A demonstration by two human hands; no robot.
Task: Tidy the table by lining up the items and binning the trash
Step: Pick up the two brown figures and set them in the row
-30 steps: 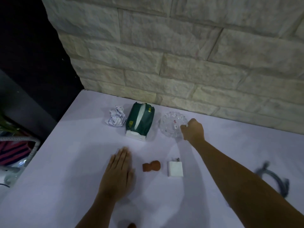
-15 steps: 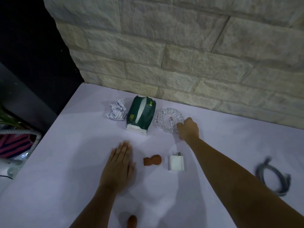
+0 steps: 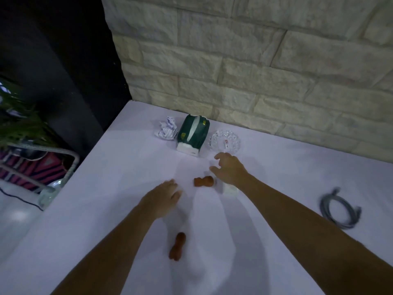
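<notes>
At the back of the white table lie a crumpled paper ball, a green tissue pack and a clear glass ashtray, side by side. My right hand hovers open in front of the ashtray, above a small brown figurine and a white charger that my wrist partly hides. My left hand rests palm down to the left of that figurine, holding nothing. A second brown figurine lies nearer me between my forearms.
A coiled grey cable lies on the table at the right. A stone wall backs the table. Off the left edge stand a wire basket with striped cloth and a green plant.
My right hand has let go of the ashtray and drawn back toward me, fingers now spread over the figurine and charger. The view has shifted right and down, showing the near figurine.
</notes>
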